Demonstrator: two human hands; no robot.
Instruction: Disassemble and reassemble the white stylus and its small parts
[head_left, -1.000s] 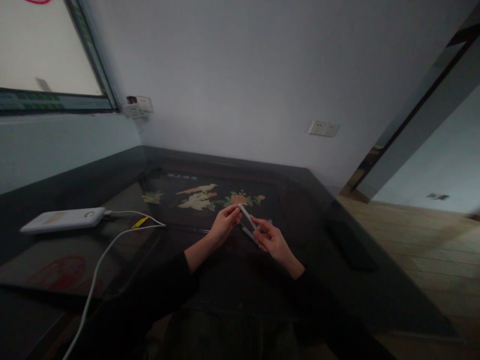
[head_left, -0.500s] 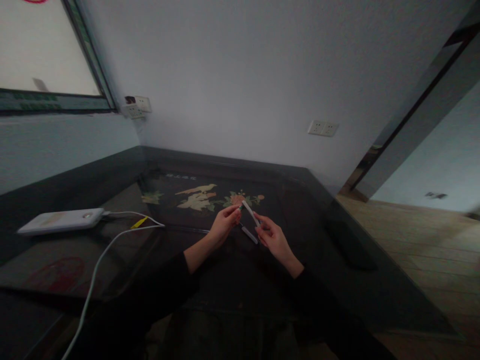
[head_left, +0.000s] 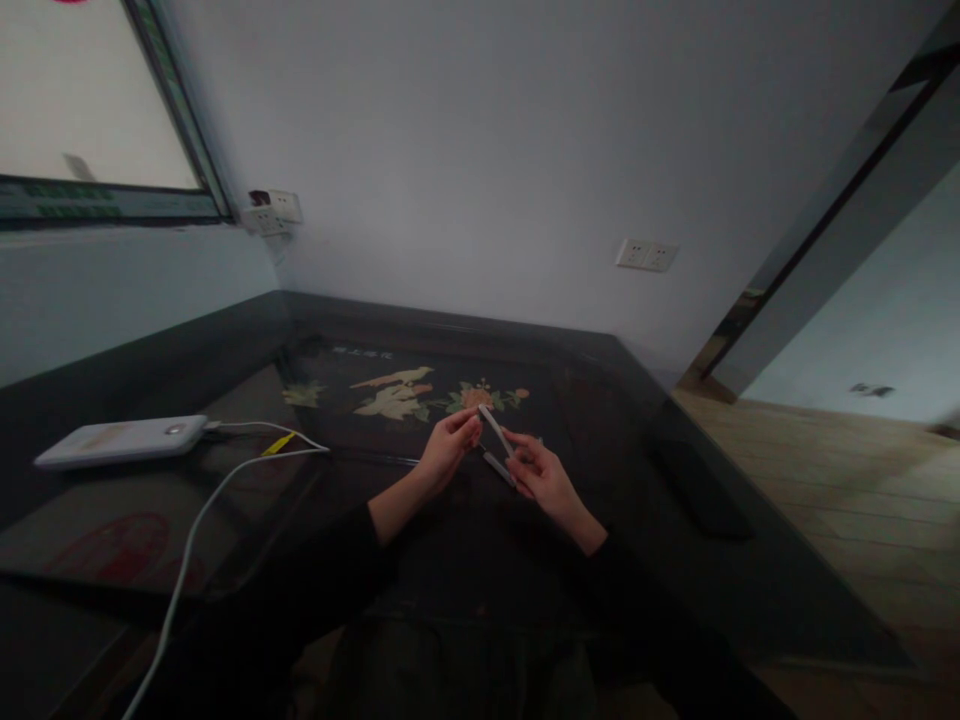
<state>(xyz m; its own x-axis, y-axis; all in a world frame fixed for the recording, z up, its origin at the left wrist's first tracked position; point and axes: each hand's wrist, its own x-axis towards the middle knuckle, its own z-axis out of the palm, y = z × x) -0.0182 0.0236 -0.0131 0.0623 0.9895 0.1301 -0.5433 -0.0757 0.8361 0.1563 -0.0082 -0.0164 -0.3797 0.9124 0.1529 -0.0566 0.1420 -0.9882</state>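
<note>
My right hand (head_left: 549, 482) is closed around the lower end of a slim, pale, flat strip (head_left: 495, 428), which resembles a nail file. The strip slants up and to the left, its far end at the fingertips of my left hand (head_left: 445, 447). The left fingers are pinched together; whether they hold anything small I cannot make out. Just below the hands, a short grey bar shape (head_left: 498, 468) shows against the dark tabletop, its right end close to my right fingers. It could be an object or a reflection.
The glossy dark table (head_left: 450, 580) bears a bird-and-flower picture (head_left: 394, 395). At left lies a white power bank (head_left: 124, 442) with a white cable (head_left: 196, 525) and yellow tag (head_left: 278, 444). A dark flat object (head_left: 697, 490) is at right. Wall sockets (head_left: 646, 255) are behind.
The strip's upper end has shifted slightly left at my left fingertips, and my right fingers have moved a little left with it. The left hand has hardly moved.
</note>
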